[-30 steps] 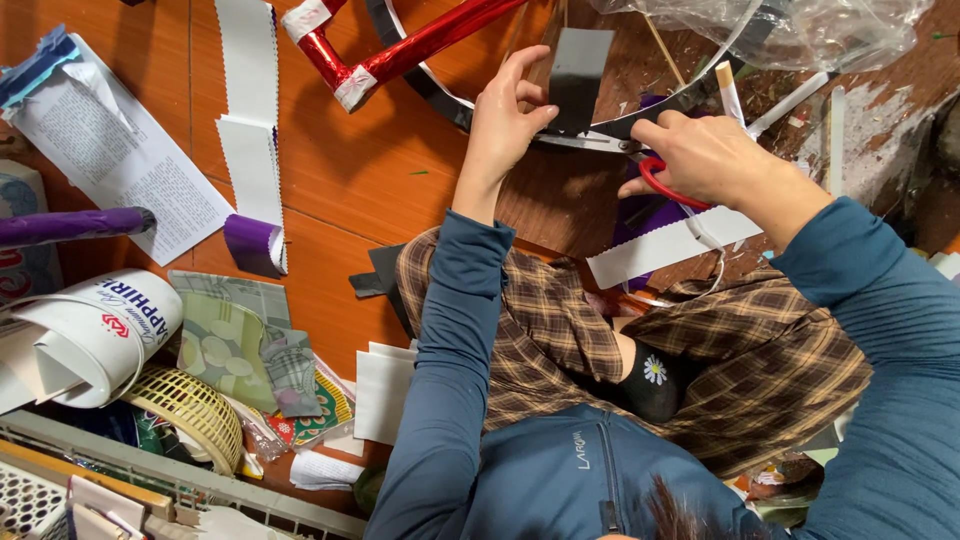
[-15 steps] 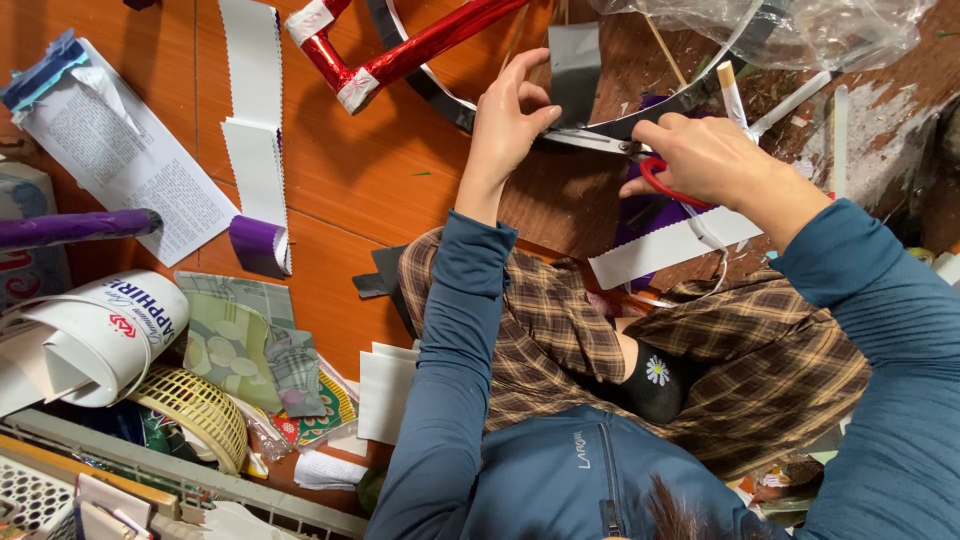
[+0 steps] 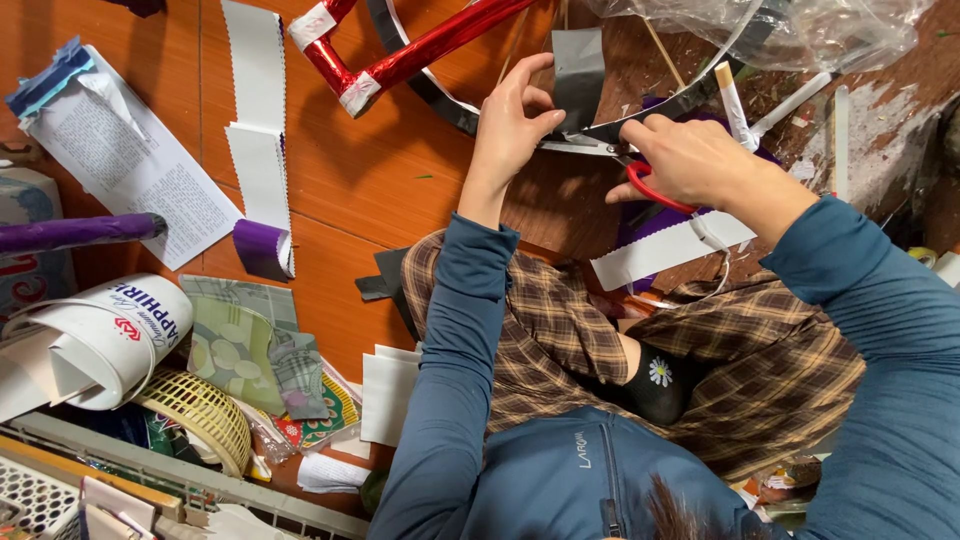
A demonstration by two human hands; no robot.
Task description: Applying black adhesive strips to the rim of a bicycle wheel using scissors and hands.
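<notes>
My left hand [image 3: 508, 125] pinches the lower edge of a dark grey piece of paper [image 3: 578, 72] held up over the floor. My right hand [image 3: 690, 160] grips red-handled scissors [image 3: 648, 185], whose blades [image 3: 580, 147] meet the paper's bottom edge just beside my left fingers. A dark curved strip [image 3: 660, 108] runs from the paper toward the upper right, behind my right hand. Both blue sleeves reach forward over my crossed legs in brown plaid trousers [image 3: 560, 340].
A red foil-wrapped frame [image 3: 400, 60] lies ahead on the orange floor. White paper strips [image 3: 255, 110], a purple roll [image 3: 258, 248], a printed sheet [image 3: 130, 170], a white paper roll [image 3: 95, 340] and a woven basket [image 3: 195, 410] are at the left. Clear plastic [image 3: 800, 30] lies top right.
Both hands stay almost where they were. My left fingers have shifted slightly on the grey paper and the scissors sit a little further along its edge.
</notes>
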